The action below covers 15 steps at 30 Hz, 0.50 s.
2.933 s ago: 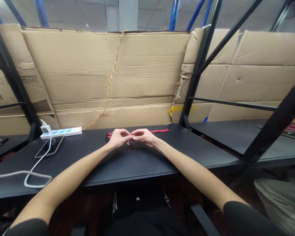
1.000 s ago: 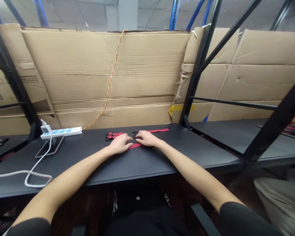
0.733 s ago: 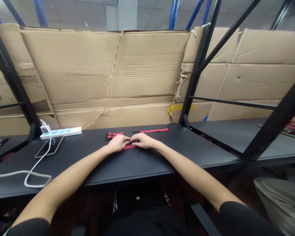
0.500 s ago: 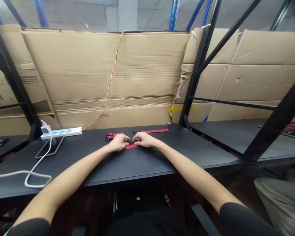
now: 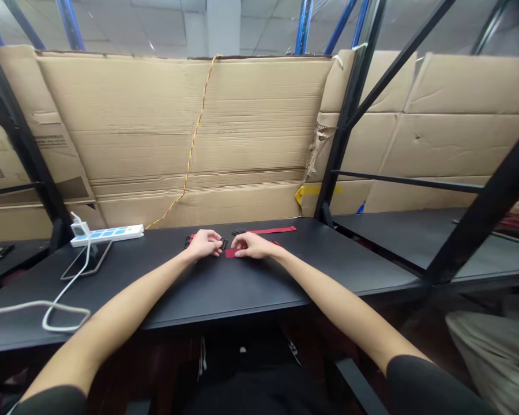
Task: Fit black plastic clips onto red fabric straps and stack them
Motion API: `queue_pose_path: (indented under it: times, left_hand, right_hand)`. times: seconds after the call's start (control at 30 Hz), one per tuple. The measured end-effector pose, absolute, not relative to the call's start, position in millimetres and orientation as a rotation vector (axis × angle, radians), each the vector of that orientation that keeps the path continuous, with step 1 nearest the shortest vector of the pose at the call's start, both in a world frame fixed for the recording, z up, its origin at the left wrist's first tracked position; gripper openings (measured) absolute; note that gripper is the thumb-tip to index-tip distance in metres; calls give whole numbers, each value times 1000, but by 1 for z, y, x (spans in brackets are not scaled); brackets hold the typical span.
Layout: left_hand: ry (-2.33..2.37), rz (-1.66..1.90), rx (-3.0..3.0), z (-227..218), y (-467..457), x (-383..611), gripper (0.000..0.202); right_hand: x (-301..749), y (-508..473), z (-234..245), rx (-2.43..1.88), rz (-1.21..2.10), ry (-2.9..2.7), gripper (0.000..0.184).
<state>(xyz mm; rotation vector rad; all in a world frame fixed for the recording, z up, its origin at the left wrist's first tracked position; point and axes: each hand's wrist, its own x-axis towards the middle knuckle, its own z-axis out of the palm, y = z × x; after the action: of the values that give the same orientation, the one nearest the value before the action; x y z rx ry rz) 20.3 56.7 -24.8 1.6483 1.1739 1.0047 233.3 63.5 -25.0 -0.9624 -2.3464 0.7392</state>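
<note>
Between the thumb and fingers of my left hand (image 5: 205,243) is a small black buckle (image 5: 224,244), held just above the black tabletop. My right hand (image 5: 251,245) pinches a red webbing strap (image 5: 232,253), whose short end points left toward the buckle, apart from it. More of this strap shows past the right side of that hand. Behind my right hand lies a second red strap (image 5: 277,230) with a black buckle (image 5: 239,232) at its left end. Another red strap with black buckles (image 5: 187,241) is mostly hidden behind my left hand.
At the left, a white power strip (image 5: 108,234) with a plugged-in charger stands by a phone-like flat device (image 5: 86,262). A white cable (image 5: 67,294) loops toward the table's front edge. Cardboard (image 5: 251,127) walls the back; a black metal post (image 5: 341,138) rises at right.
My hands have moved apart. The left has shifted left with the black buckle, while the right keeps the red strap, its end now lying flatter and slightly higher.
</note>
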Motion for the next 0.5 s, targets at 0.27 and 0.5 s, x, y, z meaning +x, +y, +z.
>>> queue_pose_path:
  times: [0.27,0.5]
  left_hand:
    - [1078,996,1564,-25,53,21,23]
    - [1045,914,1616,-20,38,30,26]
  right_hand:
    - [238,66,-21,-894,846,-2227,26]
    - [233,55,-16,-825,1052,-2191,22]
